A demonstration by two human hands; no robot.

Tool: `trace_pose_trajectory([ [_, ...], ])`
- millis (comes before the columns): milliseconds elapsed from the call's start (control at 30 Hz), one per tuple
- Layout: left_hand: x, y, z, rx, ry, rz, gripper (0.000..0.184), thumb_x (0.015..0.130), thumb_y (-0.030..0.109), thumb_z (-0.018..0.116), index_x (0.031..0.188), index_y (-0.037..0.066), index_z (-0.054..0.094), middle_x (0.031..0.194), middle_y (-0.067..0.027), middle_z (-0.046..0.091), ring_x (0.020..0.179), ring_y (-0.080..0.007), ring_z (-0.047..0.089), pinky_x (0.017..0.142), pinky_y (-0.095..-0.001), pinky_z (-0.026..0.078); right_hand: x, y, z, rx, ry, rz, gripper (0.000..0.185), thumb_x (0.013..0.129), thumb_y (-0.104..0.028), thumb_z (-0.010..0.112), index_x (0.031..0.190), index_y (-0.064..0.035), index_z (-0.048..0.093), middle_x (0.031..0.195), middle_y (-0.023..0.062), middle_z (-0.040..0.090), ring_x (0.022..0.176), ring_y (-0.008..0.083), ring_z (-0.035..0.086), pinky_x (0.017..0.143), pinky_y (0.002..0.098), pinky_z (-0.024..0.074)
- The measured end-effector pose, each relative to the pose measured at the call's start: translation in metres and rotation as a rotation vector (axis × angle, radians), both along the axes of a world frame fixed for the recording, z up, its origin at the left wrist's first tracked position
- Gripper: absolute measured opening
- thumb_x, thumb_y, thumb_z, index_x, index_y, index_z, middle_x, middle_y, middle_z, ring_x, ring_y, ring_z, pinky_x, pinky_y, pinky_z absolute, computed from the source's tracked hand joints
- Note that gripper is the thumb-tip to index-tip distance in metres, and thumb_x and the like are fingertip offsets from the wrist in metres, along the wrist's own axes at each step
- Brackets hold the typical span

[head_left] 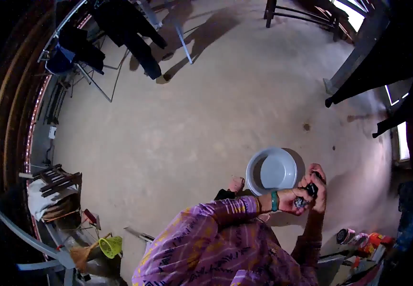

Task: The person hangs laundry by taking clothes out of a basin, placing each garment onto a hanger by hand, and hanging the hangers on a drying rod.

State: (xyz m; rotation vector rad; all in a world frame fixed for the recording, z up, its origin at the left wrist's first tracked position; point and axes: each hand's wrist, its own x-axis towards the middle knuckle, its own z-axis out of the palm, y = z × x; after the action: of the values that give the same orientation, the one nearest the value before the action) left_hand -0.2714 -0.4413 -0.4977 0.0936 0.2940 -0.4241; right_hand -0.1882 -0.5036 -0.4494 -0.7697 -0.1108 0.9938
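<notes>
My left hand, with a teal bracelet at the wrist, is closed around a dark crumpled cloth. Against it, my right hand grips the same cloth from the other side, its fingers bent over the top. Only a small black part and a greyish end of the cloth show between the fingers. Just left of both hands, a round pale blue-grey basin stands on the floor. What lies at its bottom cannot be made out clearly.
A foot rests on the concrete floor left of the basin. Dark clothes hang on a rack at the upper left. A yellow-green basket is at the lower left. Colourful packets lie at the lower right.
</notes>
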Motion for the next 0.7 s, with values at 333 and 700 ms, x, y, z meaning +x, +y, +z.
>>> trace_pose_trajectory([
  [333,-0.003,-0.006,0.018,0.921,-0.039,0.019,0.017,0.063,0.021,0.062,0.071,0.009,0.052,0.057,-0.0014,0.049,0.044,-0.0122,0.045,0.039,-0.0241,0.036,-0.004,0.010,0.004,-0.569,-0.772,0.057,0.011,0.083,-0.014,0.045,0.082,-0.0033,0.046,0.060,0.0011,0.045,0.050,0.0079,0.043,0.046,0.0232,0.0382],
  [700,-0.006,-0.005,0.078,-0.338,0.011,0.201,0.014,0.068,0.017,0.058,0.075,0.007,0.052,0.068,-0.0028,0.054,0.063,-0.0148,0.052,0.059,-0.0265,0.043,-0.006,0.031,0.028,0.555,0.139,0.042,0.016,0.086,-0.023,0.040,0.084,-0.0066,0.042,0.063,-0.0035,0.039,0.058,0.0056,0.039,0.052,0.0220,0.0341],
])
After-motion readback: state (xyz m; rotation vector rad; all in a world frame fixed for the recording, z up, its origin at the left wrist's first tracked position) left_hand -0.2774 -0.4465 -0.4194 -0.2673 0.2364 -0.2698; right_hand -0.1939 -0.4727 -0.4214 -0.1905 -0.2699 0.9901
